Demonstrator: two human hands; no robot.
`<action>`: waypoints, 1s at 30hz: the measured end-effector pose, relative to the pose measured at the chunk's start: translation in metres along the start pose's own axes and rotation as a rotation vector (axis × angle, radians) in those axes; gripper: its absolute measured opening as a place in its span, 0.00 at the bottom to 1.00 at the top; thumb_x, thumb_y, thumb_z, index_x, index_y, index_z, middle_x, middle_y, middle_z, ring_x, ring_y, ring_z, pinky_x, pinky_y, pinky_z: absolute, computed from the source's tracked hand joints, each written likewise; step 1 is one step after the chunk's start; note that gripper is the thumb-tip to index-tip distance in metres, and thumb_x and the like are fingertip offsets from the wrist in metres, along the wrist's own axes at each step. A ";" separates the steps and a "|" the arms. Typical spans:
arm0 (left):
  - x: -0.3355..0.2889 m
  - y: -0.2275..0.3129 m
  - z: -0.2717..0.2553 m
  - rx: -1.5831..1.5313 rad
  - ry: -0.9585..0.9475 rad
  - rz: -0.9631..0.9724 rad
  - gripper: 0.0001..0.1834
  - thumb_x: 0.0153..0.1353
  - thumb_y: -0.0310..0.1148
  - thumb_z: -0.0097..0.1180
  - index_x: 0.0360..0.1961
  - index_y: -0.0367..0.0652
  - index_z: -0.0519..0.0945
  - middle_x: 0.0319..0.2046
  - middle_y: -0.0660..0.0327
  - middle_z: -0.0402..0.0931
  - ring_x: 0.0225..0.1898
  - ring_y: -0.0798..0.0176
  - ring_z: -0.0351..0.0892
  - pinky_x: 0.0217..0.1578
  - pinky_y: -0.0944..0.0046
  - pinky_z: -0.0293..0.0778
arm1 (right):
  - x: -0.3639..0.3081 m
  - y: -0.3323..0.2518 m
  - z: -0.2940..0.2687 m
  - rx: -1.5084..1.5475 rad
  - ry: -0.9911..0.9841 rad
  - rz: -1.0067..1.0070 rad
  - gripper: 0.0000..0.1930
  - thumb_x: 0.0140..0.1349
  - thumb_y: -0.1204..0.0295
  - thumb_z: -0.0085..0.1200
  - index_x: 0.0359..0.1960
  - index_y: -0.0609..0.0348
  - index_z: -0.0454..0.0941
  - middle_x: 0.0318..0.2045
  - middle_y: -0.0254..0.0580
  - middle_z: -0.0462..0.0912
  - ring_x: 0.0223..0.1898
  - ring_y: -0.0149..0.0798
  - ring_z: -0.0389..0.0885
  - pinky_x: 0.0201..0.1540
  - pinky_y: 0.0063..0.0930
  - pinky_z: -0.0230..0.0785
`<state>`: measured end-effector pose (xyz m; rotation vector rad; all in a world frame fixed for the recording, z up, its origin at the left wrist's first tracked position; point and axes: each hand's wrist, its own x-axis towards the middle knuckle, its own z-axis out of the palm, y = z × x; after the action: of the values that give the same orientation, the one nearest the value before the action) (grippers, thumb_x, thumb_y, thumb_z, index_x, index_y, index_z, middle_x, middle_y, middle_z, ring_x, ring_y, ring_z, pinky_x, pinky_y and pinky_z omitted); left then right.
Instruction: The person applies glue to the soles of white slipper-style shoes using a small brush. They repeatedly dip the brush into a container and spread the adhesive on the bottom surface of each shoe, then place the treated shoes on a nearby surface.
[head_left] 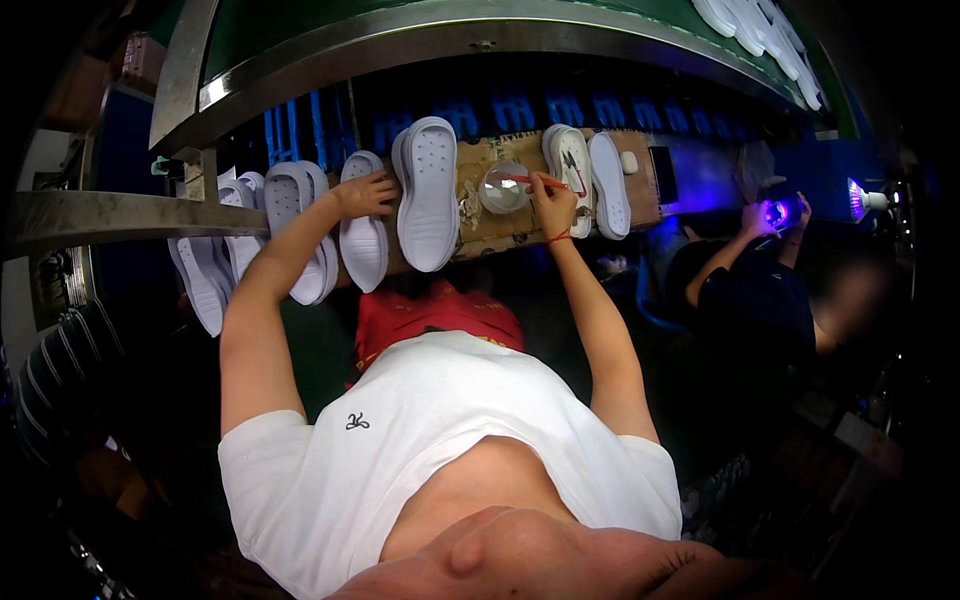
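Note:
My right hand (556,207) pinches a thin red-handled brush (519,179), whose tip is over a round see-through bowl (503,190); the tip is too small to make out. My left hand (364,196) lies with fingers stretched out on a white shoe sole (364,246). Between my hands stands a larger white sole (428,205) with small holes in its upper part, with another behind it. Right of my right hand are a white sole with dark and red marks inside (566,150) and a plain white sole (609,185).
Brown cardboard (480,235) covers the bench. More white soles (300,230) line up to the left, by a metal bar (120,222). A metal-edged green conveyor (400,42) runs above the far side. At right, a co-worker's hands (765,222) hold something lit violet near a lamp (857,200).

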<state>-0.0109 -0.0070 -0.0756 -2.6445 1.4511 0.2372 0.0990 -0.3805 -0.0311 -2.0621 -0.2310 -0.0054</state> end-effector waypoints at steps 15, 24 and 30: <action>-0.045 0.064 -0.179 -0.914 0.433 -0.754 0.33 0.49 0.27 0.60 0.58 0.35 0.63 0.48 0.50 0.70 0.53 0.51 0.69 0.57 0.58 0.64 | 0.014 0.036 -0.009 -0.029 -0.131 0.198 0.11 0.59 0.64 0.56 0.31 0.60 0.83 0.20 0.39 0.82 0.18 0.31 0.75 0.21 0.23 0.63; 0.009 0.120 -0.112 -2.822 0.860 -0.302 0.39 0.55 0.43 0.49 0.66 0.36 0.56 0.57 0.43 0.67 0.54 0.46 0.73 0.55 0.53 0.70 | 0.034 -0.039 -0.063 0.948 -0.522 0.806 0.08 0.63 0.69 0.49 0.38 0.60 0.77 0.18 0.27 0.73 0.15 0.24 0.62 0.17 0.16 0.51; 0.027 0.124 -0.127 -2.956 0.605 -0.329 0.40 0.55 0.47 0.41 0.67 0.37 0.54 0.56 0.37 0.65 0.51 0.39 0.73 0.50 0.44 0.73 | 0.051 -0.143 -0.054 0.501 -0.449 0.027 0.11 0.62 0.69 0.53 0.36 0.64 0.82 0.24 0.35 0.81 0.19 0.23 0.68 0.22 0.14 0.58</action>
<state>-0.0906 -0.1183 0.0409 0.3481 0.2731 -0.5930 0.1307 -0.3529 0.1250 -1.5430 -0.4325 0.4890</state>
